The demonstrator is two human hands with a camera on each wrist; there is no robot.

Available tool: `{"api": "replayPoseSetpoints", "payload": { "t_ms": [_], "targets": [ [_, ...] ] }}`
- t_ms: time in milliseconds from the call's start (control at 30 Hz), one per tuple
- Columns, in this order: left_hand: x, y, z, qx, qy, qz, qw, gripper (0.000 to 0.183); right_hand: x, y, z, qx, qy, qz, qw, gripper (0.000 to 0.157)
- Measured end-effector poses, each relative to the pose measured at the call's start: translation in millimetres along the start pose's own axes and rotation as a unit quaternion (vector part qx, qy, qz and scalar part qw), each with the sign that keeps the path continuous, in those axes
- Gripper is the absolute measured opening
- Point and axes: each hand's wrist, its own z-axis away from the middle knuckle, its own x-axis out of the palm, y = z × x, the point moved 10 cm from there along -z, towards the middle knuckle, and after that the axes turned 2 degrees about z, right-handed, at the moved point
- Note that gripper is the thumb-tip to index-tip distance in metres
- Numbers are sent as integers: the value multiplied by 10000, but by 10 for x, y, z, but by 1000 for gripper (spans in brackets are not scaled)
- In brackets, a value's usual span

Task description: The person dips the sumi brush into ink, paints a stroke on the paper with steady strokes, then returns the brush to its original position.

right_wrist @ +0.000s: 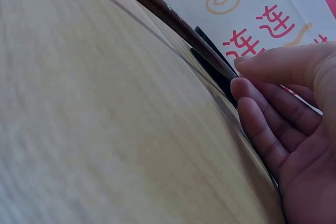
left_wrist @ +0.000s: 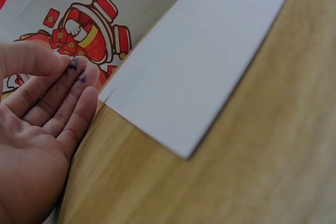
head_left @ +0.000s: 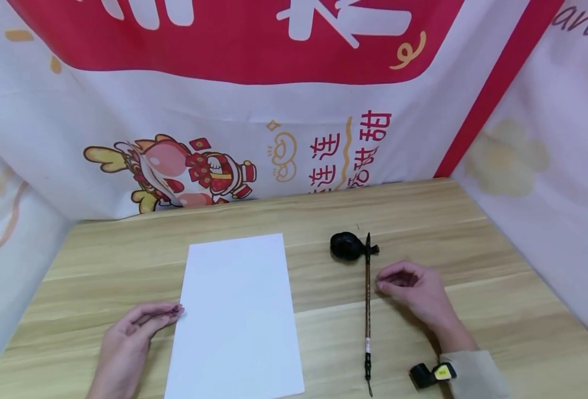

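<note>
A blank white sheet of paper (head_left: 236, 321) lies on the table. Beside its left edge is my left hand (head_left: 134, 338), fingers loosely bent and holding nothing visible; dark stains mark its fingertips (left_wrist: 75, 65). To the right of the paper lies a calligraphy brush (head_left: 368, 305) with a brown handle, its dark tip pointing away from me. The tip end leans on a small black rounded object (head_left: 346, 246) with a narrow stem. Just right of the brush handle, my right hand (head_left: 418, 291) rests near the table with loosely curled fingers and nothing in its grasp.
The wood-grain table (head_left: 328, 332) reaches back to a white and red printed cloth (head_left: 249, 105). More cloth hangs along the left and right sides. A black device with a yellow label (head_left: 443, 372) sits at my right wrist.
</note>
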Motion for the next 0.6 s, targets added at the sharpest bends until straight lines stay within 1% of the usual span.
{"api": "replayPoseSetpoints", "payload": {
  "t_ms": [67,133,200,267,367,433,600],
  "targets": [
    [-20,-20,-2,-150,85,-52,9998,37,23,-26,3,-85,-94,15,9999,27],
    [-36,-38,0,-276,161,-93,9994,37,28,-31,5,-72,-106,-3,9999,27],
    [-42,-47,12,-320,171,-109,9993,37,36,-30,15,-63,-101,-44,9999,27],
    [-48,-46,29,-306,155,-101,9994,36,45,-24,29,-45,-84,-79,9999,27],
    [-33,-17,44,-171,17,-18,9999,34,58,-14,43,-49,-87,-117,9999,27],
    [-25,-9,45,-142,-38,18,9999,34,59,-5,48,-18,-83,-100,9999,27],
    [-21,-43,23,-380,57,-136,9992,38,38,-2,29,77,-113,-75,9999,28]
  ]
}}
